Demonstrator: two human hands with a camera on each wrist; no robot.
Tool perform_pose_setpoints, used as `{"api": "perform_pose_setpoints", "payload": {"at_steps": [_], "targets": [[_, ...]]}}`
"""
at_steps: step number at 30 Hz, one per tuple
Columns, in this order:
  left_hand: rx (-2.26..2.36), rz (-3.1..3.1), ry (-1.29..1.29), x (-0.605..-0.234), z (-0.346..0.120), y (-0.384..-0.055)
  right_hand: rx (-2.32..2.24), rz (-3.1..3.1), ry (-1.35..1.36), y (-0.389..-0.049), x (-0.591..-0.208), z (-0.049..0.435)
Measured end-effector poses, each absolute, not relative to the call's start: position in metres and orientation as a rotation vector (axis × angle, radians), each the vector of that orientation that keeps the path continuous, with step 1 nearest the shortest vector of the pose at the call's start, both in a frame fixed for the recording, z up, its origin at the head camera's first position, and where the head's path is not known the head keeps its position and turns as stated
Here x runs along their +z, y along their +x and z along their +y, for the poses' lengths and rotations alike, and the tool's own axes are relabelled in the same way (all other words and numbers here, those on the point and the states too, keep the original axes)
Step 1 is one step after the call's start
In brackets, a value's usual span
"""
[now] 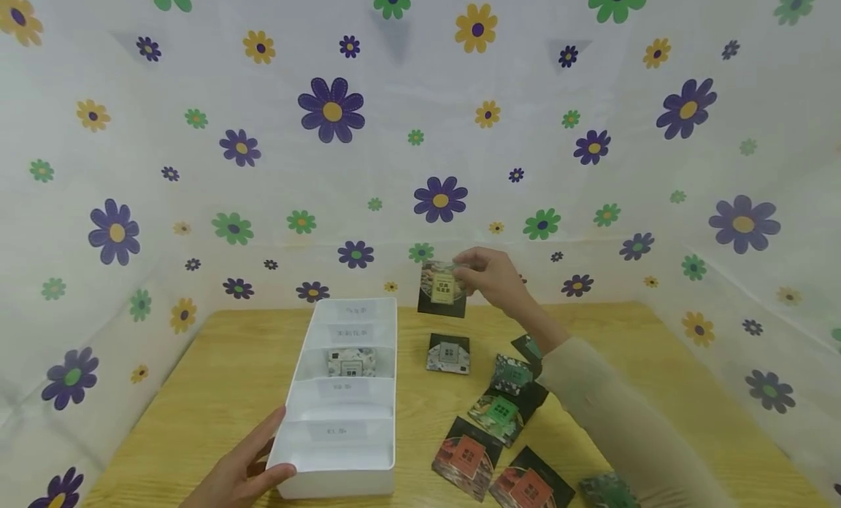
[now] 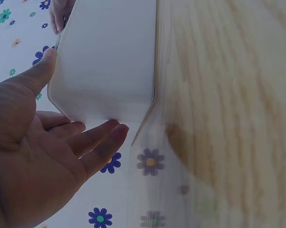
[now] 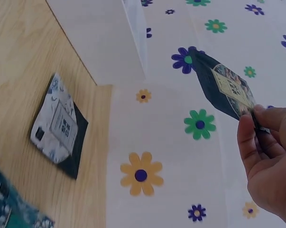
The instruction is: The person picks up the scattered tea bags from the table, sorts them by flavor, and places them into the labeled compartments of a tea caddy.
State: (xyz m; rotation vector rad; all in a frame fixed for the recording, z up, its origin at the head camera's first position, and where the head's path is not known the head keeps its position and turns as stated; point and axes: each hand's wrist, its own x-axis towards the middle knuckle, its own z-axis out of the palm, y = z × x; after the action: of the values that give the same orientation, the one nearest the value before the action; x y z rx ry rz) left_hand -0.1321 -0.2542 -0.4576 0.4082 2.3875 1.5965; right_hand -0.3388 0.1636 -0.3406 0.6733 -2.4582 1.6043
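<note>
A square black sachet with a pale-yellow label [image 1: 443,289] is pinched at its corner by the right hand [image 1: 493,278], above the wood-grained desk [image 1: 230,355]. At six o'clock from it lies a white-patterned black sachet [image 1: 450,353]; toward five, green-labelled sachets [image 1: 501,412] and red-labelled sachets [image 1: 468,457]; toward half past seven, a five-compartment white box [image 1: 342,485], touched by the left hand [image 1: 243,464], thumb and fingers spread.

"经典" on the yellow-labelled packet [image 1: 442,290]

Yellow-labelled packet [image 1: 442,289] in right hand [image 1: 493,278]
</note>
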Motion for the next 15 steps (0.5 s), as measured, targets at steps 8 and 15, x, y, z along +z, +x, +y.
{"api": "perform_pose_setpoints", "payload": {"at_steps": [8, 15], "targets": [[1.608, 2.399, 0.460, -0.461, -0.253, -0.131, 1.681, -2.468, 0.644, -0.363, -0.347, 0.115], [1.594, 2.409, 0.393, -0.457, -0.253, -0.130, 1.610, -2.502, 0.696, -0.379, -0.355, 0.083]]}}
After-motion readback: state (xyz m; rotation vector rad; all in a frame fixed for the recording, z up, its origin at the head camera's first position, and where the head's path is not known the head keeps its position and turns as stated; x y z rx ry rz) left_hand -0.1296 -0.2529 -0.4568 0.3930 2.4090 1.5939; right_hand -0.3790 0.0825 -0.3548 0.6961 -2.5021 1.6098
